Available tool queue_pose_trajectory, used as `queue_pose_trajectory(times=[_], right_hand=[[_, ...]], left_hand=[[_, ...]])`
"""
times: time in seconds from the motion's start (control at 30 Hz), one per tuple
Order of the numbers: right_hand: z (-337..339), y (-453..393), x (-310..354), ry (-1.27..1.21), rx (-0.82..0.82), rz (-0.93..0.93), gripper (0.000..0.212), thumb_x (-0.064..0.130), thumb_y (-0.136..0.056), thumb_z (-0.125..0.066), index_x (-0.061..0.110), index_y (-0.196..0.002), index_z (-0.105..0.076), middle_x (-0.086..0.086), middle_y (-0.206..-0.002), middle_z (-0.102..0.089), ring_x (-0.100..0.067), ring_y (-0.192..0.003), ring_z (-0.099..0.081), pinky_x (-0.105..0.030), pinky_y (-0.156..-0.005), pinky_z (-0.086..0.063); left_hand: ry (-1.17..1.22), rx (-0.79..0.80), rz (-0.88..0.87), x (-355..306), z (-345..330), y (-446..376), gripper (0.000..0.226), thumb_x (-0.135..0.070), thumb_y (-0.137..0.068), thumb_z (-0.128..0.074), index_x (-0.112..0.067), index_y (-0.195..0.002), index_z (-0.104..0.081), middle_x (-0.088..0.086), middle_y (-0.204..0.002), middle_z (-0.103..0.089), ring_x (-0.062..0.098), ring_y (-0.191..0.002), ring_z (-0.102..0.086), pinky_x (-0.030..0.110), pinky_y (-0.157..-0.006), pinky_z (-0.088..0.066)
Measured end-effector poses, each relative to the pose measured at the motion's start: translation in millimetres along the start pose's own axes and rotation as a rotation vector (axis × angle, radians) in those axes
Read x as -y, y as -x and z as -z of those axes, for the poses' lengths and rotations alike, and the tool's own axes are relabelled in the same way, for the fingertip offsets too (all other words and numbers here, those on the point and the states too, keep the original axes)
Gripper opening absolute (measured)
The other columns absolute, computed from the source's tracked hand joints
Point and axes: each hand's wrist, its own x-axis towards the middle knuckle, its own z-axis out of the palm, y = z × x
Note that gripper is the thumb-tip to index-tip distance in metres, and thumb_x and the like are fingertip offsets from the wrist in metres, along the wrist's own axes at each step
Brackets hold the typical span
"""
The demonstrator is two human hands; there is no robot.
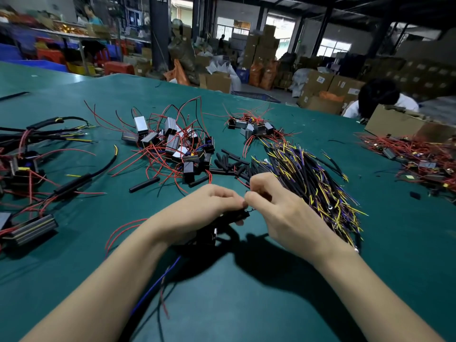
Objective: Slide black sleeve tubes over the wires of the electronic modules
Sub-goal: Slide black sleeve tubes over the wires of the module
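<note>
My left hand [197, 211] grips a black sleeve tube [234, 215] and a dark module [209, 236] that lies mostly hidden beneath it. My right hand [278, 208] pinches thin wire ends at the tube's mouth, fingertip to fingertip with the left. Red and blue wires [160, 280] trail from under the left wrist toward me. Loose black sleeve tubes [232, 164] lie just beyond my hands. A pile of modules with red wires [172, 141] sits further back on the left.
A big bundle of black, yellow and purple wires [315, 183] lies right of my hands. Sleeved assemblies [29, 169] lie at the left, another module pile [254, 127] at the back, a cardboard box [399, 122] and a seated person [380, 99] at the far right.
</note>
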Motion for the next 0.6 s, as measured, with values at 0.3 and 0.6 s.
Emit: queue_pose_trajectory(times=[0.3, 0.6], right_hand=[[-3.7, 3.2, -5.8, -0.759, -0.013, -0.497, 0.009, 0.005, -0.092, -0.058, 0.012, -0.088, -0.063, -0.001, -0.103, -0.057, -0.008, -0.087, -0.057, -0.017, -0.082, -0.042], [-0.4, 4.2, -6.2, -1.046, -0.057, -0.634, 0.007, 0.004, -0.089, -0.062, 0.009, -0.085, -0.065, 0.000, -0.073, -0.063, -0.011, -0.068, -0.056, -0.023, -0.071, -0.045]], left_hand=[[0.088, -0.080, -0.005, -0.7, -2.2, -0.5, 0.017, -0.021, -0.088, -0.062, -0.011, -0.076, -0.068, 0.001, -0.066, -0.068, 0.005, -0.058, -0.060, 0.009, -0.055, -0.045], [-0.089, -0.074, -0.103, -4.2, 2.7, 1.7, 0.020, -0.021, -0.092, -0.058, -0.007, -0.088, -0.071, 0.004, -0.076, -0.069, 0.010, -0.069, -0.059, 0.013, -0.065, -0.045]])
